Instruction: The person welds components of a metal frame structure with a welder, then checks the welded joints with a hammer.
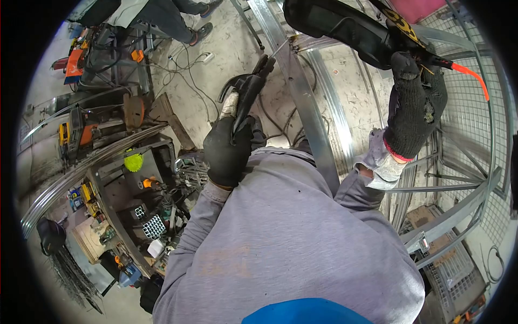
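My left hand (229, 154), in a black glove, is closed around a black welding electrode holder (250, 89). A thin rod (279, 49) shows at its tip, overlapping a galvanized steel beam (305, 100) in this view. My right hand (413, 108) wears a dark knit glove with a worn patch and a red cuff edge. It is raised on the right, its fingers wrapped on the edge of a black welding mask (340, 29). A black-and-yellow patterned strip and an orange strip (470, 75) show at the mask's side. Part of the mask lies beyond the top edge.
Steel bars and wire mesh (491, 129) stand on the right. Cables (189, 81) trail over the concrete floor. On the left is a cluttered metal cart (116, 216) with square tubes (154, 227) and tools. Another person's leg and shoe (200, 33) appear at the upper left.
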A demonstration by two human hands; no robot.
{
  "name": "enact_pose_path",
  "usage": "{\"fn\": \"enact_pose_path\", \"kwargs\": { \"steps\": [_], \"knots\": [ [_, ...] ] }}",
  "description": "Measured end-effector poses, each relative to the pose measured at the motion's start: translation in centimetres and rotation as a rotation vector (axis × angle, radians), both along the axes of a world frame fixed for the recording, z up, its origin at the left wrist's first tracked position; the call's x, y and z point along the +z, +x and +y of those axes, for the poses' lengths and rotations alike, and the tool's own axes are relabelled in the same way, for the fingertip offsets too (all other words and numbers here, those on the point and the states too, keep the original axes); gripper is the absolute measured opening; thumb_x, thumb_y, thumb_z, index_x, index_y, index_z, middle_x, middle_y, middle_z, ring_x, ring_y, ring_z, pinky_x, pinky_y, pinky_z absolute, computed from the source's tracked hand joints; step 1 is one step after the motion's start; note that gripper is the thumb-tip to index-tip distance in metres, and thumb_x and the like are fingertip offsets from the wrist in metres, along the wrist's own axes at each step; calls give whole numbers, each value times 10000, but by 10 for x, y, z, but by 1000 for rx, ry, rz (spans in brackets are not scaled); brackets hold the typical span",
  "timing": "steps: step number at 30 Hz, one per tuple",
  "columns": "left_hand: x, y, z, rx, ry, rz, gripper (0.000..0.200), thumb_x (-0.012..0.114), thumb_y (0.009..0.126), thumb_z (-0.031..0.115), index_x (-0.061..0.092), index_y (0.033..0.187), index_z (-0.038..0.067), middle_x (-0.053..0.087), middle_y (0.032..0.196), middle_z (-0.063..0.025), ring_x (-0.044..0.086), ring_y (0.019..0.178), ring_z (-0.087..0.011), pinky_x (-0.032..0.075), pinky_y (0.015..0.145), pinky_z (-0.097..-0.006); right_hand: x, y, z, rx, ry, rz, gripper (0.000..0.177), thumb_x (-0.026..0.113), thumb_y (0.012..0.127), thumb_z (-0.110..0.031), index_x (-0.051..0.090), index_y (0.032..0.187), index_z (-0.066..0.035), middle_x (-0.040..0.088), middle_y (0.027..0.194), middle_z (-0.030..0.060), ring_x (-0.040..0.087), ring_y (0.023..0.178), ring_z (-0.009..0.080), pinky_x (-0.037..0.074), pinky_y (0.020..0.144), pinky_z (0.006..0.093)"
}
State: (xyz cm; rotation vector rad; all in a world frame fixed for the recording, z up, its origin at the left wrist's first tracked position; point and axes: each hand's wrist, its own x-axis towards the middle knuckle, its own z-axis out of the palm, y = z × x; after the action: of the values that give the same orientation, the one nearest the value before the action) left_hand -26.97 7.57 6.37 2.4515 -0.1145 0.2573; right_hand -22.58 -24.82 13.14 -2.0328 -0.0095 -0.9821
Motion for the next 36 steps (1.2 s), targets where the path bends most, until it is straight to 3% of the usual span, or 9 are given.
{"fn": "enact_pose_path", "kwargs": {
  "steps": [3, 6, 16, 21, 28, 30, 32, 34, 36],
  "knots": [
    [-3, -1, 3, 8, 13, 29, 344, 739, 938, 245, 720, 1129, -41, 676, 713, -107, 651, 593, -168, 511, 536, -335, -6, 3, -3, -27, -2, -13, 222, 794, 915, -205, 783, 1089, -67, 673, 806, 22, 570, 649, 117, 431, 586, 297],
    [-1, -1, 0, 7, -13, 22, 341, 740, 937, 239, 719, 1129, -42, 678, 722, -108, 650, 598, -163, 511, 539, -331, 0, -4, 3, 35, 374, 152, 403, 761, 958, -356, 735, 1079, 27, 712, 865, 45, 596, 778, 133, 466, 712, 304],
    [5, 0, -1, -1, 39, 39, 354, 734, 939, 202, 708, 1177, -59, 686, 734, -109, 648, 612, -145, 509, 550, -315, 12, -8, 3, 190, 396, 220, 374, 802, 889, -303, 744, 1069, 20, 708, 861, 29, 569, 746, 113, 443, 704, 272],
    [0, -1, 0, -8, 38, 13, 336, 730, 936, 197, 713, 1159, -54, 692, 735, -111, 659, 613, -156, 516, 555, -320, 16, -15, 1, 196, 310, 476, 346, 764, 909, -300, 757, 1066, 9, 731, 887, 39, 620, 760, 135, 487, 716, 292],
    [1, -2, -1, -5, 12, 1, 309, 717, 940, 214, 718, 1108, -45, 693, 724, -107, 666, 610, -153, 522, 553, -318, 15, -13, -2, 235, 164, 426, 365, 742, 920, -321, 756, 1076, 10, 736, 874, 55, 642, 772, 141, 504, 706, 304],
    [6, -2, -6, 47, -30, 91, 300, 704, 954, 228, 710, 1110, -28, 679, 711, -81, 650, 594, -142, 514, 542, -313, 14, -12, 3, 180, 211, 353, 333, 779, 915, -386, 780, 972, -57, 602, 594, -8, 513, 499, 62, 381, 493, 264],
    [10, -1, -7, 100, -71, 179, 291, 690, 969, 241, 701, 1113, -12, 665, 699, -55, 634, 579, -130, 505, 531, -307, 13, -12, 2, 194, 197, 337, 330, 782, 912, -377, 776, 978, -53, 612, 615, -12, 511, 512, 58, 384, 501, 262],
    [12, 1, -3, 250, -696, 496, 230, 632, 1014, 242, 671, 1103, 34, 634, 722, -15, 580, 559, -106, 466, 503, -277, 12, -10, 5, 221, 309, 286, 317, 791, 907, -353, 765, 983, -46, 635, 665, -21, 515, 549, 51, 390, 524, 255],
    [5, 0, 5, 183, -1211, 545, 119, 577, 1043, 160, 632, 1087, 65, 620, 815, -12, 531, 574, -76, 440, 497, -237, 6, -10, 6, 219, 494, 275, 282, 813, 890, -285, 756, 1012, -37, 656, 731, -36, 529, 612, 43, 392, 566, 248]
  ]
}}
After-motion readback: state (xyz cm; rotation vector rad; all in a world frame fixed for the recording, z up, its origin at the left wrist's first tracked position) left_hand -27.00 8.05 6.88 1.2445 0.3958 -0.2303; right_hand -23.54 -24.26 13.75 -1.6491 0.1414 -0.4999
